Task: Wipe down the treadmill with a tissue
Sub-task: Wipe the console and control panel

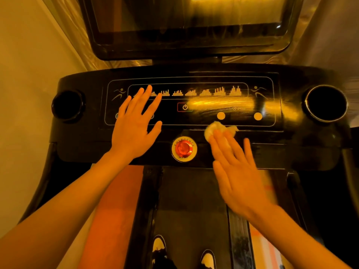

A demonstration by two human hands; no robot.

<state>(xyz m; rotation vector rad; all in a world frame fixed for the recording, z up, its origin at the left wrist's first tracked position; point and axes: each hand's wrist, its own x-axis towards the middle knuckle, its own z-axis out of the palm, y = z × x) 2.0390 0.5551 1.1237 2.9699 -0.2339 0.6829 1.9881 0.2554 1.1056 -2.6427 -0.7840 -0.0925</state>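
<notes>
Head view: left hand (pixel 134 129) lies palm-down on the left part of the treadmill console (pixel 291 148), fingers straight and spread, fingertips reaching the row of bar-graph icons, holding nothing. Right hand (pixel 237 171) also flat, fingers straight and close together, pressing the tissue (pixel 213 129) onto the console's lower edge. The tissue is crumpled, white, mostly under the fingertips with its far edge poking out beyond them. Right hand slightly blurred. Hands apart, with the red emergency stop button (pixel 184 148) between them, just left of the right hand. Power symbol (pixel 185 107) is up past the button, between the two hands. Two round yellow dots (pixel 220 115) sit just beyond the tissue. One cup holder (pixel 68 105) is left of the left hand, another (pixel 326 102) well right of the right hand. Dark screen (pixel 190 22) stands beyond both hands. Belt (pixel 190 200) runs below between the forearms, and two shoes (pixel 159 247) are at the bottom edge.
</notes>
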